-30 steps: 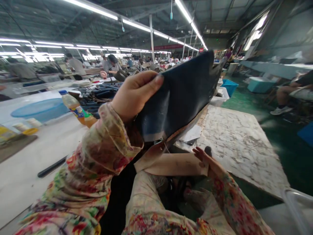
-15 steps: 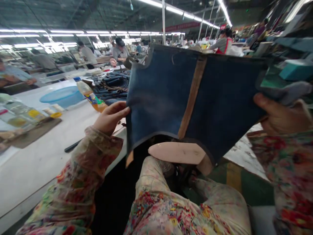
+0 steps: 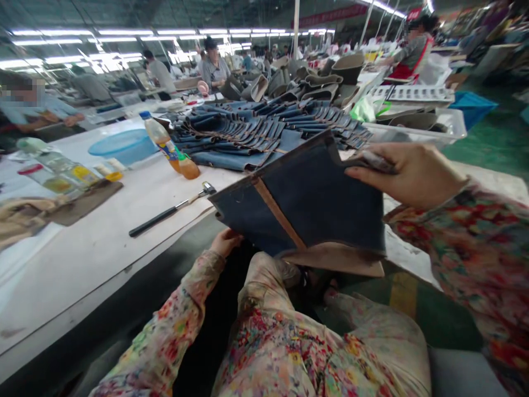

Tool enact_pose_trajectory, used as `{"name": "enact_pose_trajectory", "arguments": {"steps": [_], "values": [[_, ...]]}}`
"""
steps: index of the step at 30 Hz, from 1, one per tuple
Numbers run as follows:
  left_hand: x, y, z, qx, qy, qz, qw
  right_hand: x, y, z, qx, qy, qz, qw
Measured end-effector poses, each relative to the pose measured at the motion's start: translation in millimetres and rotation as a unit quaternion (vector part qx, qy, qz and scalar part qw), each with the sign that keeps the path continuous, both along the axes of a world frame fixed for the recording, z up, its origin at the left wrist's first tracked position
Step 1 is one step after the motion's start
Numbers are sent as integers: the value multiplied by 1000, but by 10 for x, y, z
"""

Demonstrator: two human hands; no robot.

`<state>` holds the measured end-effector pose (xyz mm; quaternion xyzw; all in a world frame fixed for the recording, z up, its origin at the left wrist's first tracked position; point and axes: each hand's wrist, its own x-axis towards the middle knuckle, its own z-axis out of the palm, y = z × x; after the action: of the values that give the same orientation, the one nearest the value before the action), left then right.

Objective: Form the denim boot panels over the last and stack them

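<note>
A dark blue leather-like panel (image 3: 314, 193) with a brown strip (image 3: 279, 212) down its middle hangs tilted above my lap. My right hand (image 3: 413, 171) pinches its upper right corner between thumb and fingers. Something grey (image 3: 378, 161) covers part of those fingers. My left hand (image 3: 226, 241) is low at the panel's left end, closed, with its fingertips partly hidden behind the edge. Under the panel's lower edge shows a pinkish-tan board (image 3: 339, 258), mostly covered. A hammer (image 3: 173, 209) with a black handle lies on the white table, left of the panel.
On the white table (image 3: 61, 281) are a bottle of orange drink (image 3: 169, 146), a blue basin (image 3: 126, 144), clear jars (image 3: 61, 176) and a pile of blue panels (image 3: 243, 132). Grey-brown pieces (image 3: 306, 80) are heaped behind. A white crate (image 3: 452, 127) stands at right. Several people work beyond.
The panel, stretched upright between both hands before, has come down and tilted over the board. My left hand moved down and right; my right hand moved left. The view swung slightly right.
</note>
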<state>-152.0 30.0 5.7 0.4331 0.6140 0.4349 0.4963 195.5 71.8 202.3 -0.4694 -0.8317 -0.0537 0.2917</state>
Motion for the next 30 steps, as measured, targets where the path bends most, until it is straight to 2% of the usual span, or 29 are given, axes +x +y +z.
{"name": "enact_pose_trajectory", "arguments": {"steps": [3, 7, 9, 11, 13, 14, 16, 18, 21, 24, 26, 28, 30], "values": [[242, 52, -232, -14, -25, -28, 999, 93, 15, -47, -19, -37, -34, 999], [410, 102, -399, -41, -80, -83, 993, 206, -37, 127, -17, -75, -67, 995], [437, 76, -484, -68, -87, -108, 988, 310, -15, 99, -58, -112, -78, 989], [453, 15, -560, -91, -74, -121, 986, 460, 40, -117, -130, -157, -93, 975], [474, -57, -595, -106, -65, -132, 983, 634, 87, -494, -209, -192, -117, 952], [489, -90, -592, -110, -63, -139, 982, 718, 94, -711, -265, -207, -121, 934], [524, -139, -550, -112, -57, -153, 980, 869, 62, -1117, -312, -219, -116, 917], [555, -159, -490, -108, -38, -164, 980, 995, -18, -1406, -344, -206, -103, 910], [567, -140, -441, -108, -4, -177, 978, 1148, -160, -1597, -325, -136, -93, 931], [529, -71, -436, -101, 15, -149, 984, 1240, -308, -1712, -244, -64, -83, 964], [508, -15, -402, -45, 55, -78, 994, 1245, -445, -1869, -207, -21, -72, 975], [534, 15, -313, 49, 119, -20, 992, 1201, -636, -2097, -193, 38, -83, 977], [642, -1, -176, 144, 190, -33, 971, 1121, -862, -2343, -177, 123, -120, 969]]}}
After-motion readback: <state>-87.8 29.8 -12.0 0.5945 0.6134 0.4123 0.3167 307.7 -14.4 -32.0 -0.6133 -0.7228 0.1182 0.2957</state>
